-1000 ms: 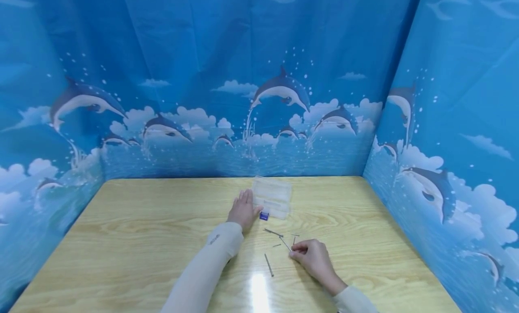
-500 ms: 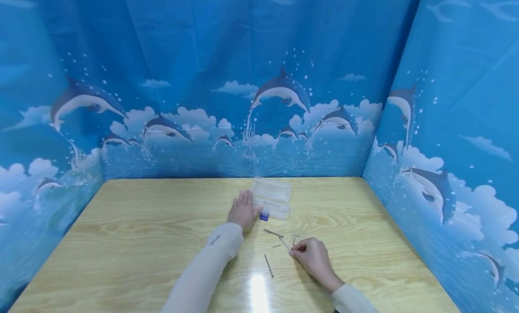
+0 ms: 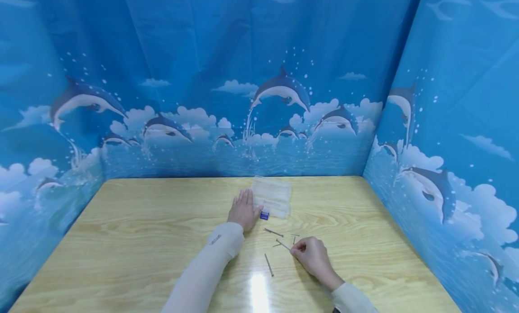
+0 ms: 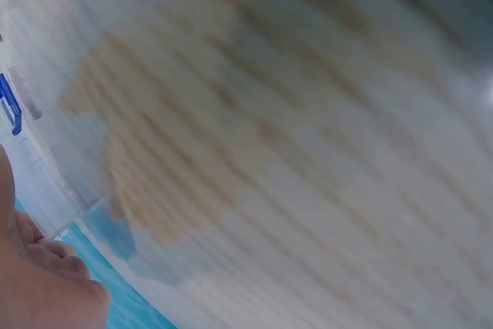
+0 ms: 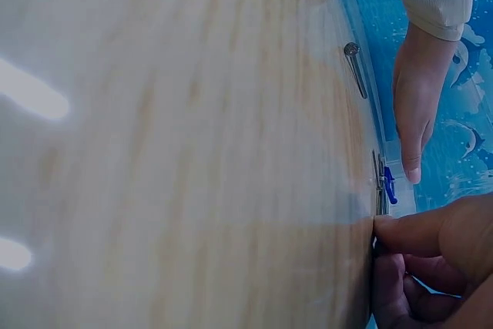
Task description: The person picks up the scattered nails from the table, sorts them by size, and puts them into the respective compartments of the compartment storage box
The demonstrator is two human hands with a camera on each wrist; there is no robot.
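My left hand [image 3: 243, 210] rests at the left side of a clear plastic box [image 3: 272, 191], fingers stretched out, thumb near a blue clasp-like piece [image 3: 264, 215] on the box's front edge. My right hand [image 3: 314, 256] pinches one end of a nail [image 3: 283, 244] between thumb and fingertips; its head points away to the left. Just beyond that lie other dark nails [image 3: 274, 233], a short nail [image 3: 277, 245] and small pieces [image 3: 294, 235]. A long nail [image 3: 269, 265] lies apart, nearer the front. In the right wrist view, the right fingers [image 5: 412, 233] partly hide the held nail.
The wood-grain table [image 3: 142, 241] carries everything. Behind and to the right hangs a blue dolphin-printed curtain [image 3: 202, 101]. A bright glare [image 3: 259, 290] lies on the tabletop near the front.
The right hand has shifted up slightly, and the held nail has turned so its head sits farther left, over the short nail. The left hand has stayed in place.
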